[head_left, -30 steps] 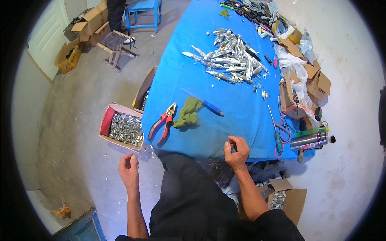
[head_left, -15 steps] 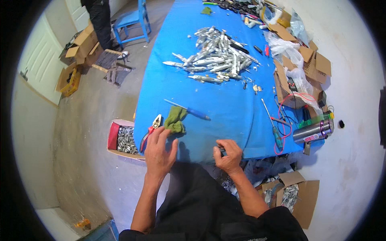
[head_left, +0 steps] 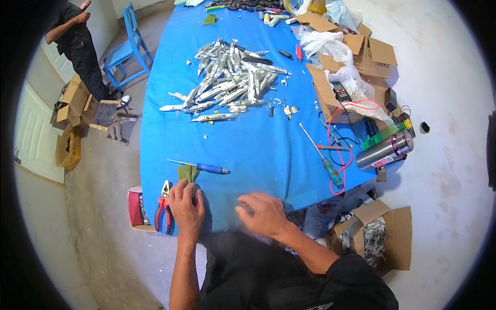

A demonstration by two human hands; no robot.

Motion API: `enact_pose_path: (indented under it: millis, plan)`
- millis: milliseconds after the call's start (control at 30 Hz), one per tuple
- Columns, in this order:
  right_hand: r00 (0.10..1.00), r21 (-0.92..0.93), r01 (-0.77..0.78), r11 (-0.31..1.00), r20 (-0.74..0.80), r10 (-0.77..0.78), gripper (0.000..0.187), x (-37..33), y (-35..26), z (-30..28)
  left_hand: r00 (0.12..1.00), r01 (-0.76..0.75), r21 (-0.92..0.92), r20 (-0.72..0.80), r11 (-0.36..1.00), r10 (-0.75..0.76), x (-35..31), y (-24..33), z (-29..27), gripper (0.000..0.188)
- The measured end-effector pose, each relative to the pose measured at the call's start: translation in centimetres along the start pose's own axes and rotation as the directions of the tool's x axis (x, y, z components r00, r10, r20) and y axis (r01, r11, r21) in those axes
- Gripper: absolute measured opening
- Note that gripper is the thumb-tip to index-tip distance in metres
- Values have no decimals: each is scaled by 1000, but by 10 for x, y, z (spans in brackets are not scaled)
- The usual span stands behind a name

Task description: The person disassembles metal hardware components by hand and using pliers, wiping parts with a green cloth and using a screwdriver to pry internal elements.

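My left hand (head_left: 187, 212) is closed over the near part of a crumpled green cloth (head_left: 187, 173) at the table's front left; the fingers hide much of it. Just left of that hand lie pliers (head_left: 164, 206) with red and black handles, jaws pointing away. A screwdriver with a blue handle (head_left: 212, 168) rests across the far end of the cloth. My right hand (head_left: 263, 214) hovers by the front edge, slightly blurred, thumb apart from the fingers, and nothing shows in it. Farther off, a heap of silvery-white elongated parts (head_left: 227, 82) lies on the blue-covered table (head_left: 248, 150).
At the right are a green-handled screwdriver (head_left: 332, 173), a red cable (head_left: 353, 155), a steel flask (head_left: 385, 151) and an open carton (head_left: 330, 111). Boxes of metal pieces stand below: a red-lined box (head_left: 135, 209) and a cardboard box (head_left: 400, 237). A person (head_left: 80, 49) stands near a blue chair (head_left: 121, 54).
My left hand has come down onto the green cloth. The right hand has lifted and its fingers have loosened. The whole view has shifted, bringing more of the standing person into sight.
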State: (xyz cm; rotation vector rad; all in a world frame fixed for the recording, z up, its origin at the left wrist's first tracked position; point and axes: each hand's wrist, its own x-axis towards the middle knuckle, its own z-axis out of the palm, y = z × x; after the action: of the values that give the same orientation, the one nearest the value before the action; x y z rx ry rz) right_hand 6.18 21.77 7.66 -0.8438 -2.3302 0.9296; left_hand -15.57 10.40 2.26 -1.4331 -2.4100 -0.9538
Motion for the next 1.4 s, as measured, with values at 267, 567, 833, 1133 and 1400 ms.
enact_pose_path:
  millis: [267,567,833,1133,1400]
  plan:
    - [991,-135,130,982,42,-125,23,106,5,16,1000,-8,35,29,999,7,-1,-1,1,28]
    - [955,-209,130,969,-236,-179,29,220,68,39,999,30,23,40,999,-31,2,1,2,27]
    - [959,-246,80,966,-244,-141,26,228,87,63,996,72,39,54,997,-74,4,8,-1,29]
    - [983,347,-35,937,-157,94,22,225,86,45,997,64,22,35,998,-65,5,8,0,27]
    - [995,124,-54,991,-80,64,29,149,60,55,999,43,3,-5,999,-43,8,13,1,25]
